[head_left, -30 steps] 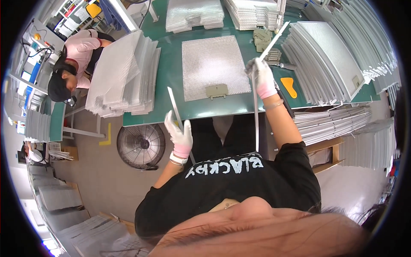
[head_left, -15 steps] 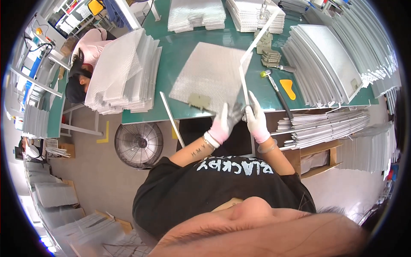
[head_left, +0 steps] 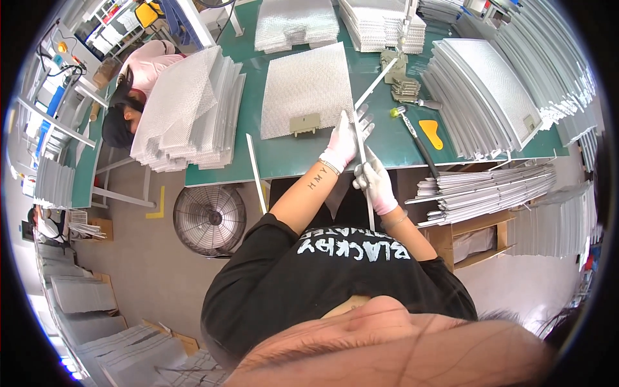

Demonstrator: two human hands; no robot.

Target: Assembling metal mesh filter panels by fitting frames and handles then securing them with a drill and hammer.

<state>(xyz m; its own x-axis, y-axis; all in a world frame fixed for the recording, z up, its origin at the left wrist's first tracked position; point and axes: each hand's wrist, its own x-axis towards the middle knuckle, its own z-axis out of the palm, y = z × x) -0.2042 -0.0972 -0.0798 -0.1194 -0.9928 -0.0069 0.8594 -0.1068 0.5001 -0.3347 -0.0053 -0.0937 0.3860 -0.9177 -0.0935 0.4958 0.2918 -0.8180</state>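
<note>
While both gloved hands work at the near edge of the green table (head_left: pixel 303 161), the left hand (head_left: pixel 343 143) is closed around the upper part of a thin metal strip (head_left: pixel 362 161), and the right hand (head_left: pixel 375 184) grips the same strip lower down. This strip runs nearly upright in the picture, from just above the left hand down past the right wrist, over the table edge and in front of the person's torso. A second strip (head_left: pixel 377 82) slants up and to the right from the left hand's fingertips; whether those fingers hold it cannot be told.

Just left of the left hand, a mesh panel (head_left: pixel 306 87) lies flat on the table with a small latch (head_left: pixel 305 124) at its near edge. Another strip (head_left: pixel 256 171) lies across the table edge further left, apart from both hands. Right of the hands lie a mallet (head_left: pixel 412 132) and an orange scraper (head_left: pixel 432 132). Stacks of panels (head_left: pixel 480 97) stand at the right, and a further stack (head_left: pixel 187 113) at the left. A fan (head_left: pixel 207 219) stands on the floor below the table. Another person (head_left: pixel 138 84) sits at the far left.
</note>
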